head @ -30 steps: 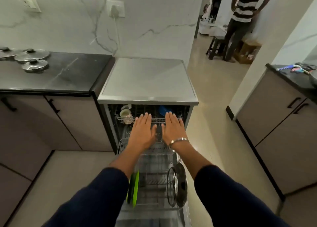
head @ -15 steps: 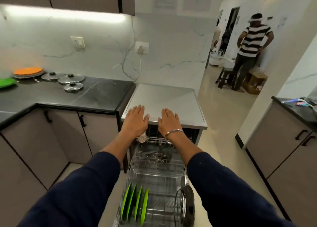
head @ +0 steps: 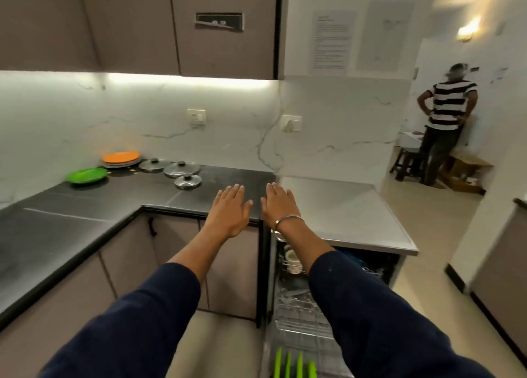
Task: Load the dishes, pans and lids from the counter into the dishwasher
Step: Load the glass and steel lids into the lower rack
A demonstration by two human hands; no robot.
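Black stone counter [head: 85, 206] runs in an L under the lit marble backsplash, and what I have left to load sits along its far edge. Farthest left lies a green plate [head: 87, 175], flat on the stone. Just right of it and further back is a short stack of plates with an orange plate [head: 121, 158] on top. Then come three steel lids with dark knobs: a back lid [head: 154, 165], a larger middle lid [head: 182, 168] and a small front lid [head: 187, 181], close together and all lying flat.

My left hand [head: 228, 210] is stretched out over the counter's near edge, fingers straight and slightly spread, holding nothing. My right hand [head: 281, 206] is just beside it, thumbs near but apart, fingers likewise flat and empty, a metal bangle [head: 288, 220] on the wrist. Both hang above the surface as far as I can tell; I cannot say whether they touch it.

Right of the hands is the dishwasher [head: 342, 206] with its pale grey top. It stands open, the lower rack [head: 302, 320] pulled out with green plates [head: 295, 366] standing on edge at the bottom of my view, and a cup [head: 293, 263] in the upper rack. A person in a striped shirt [head: 447, 109] stands well off in the next room.

I judge I am between items, with part of the load racked. The next move calls for reaching left to the small front lid, the nearest piece, and taking it by its knob or rim.
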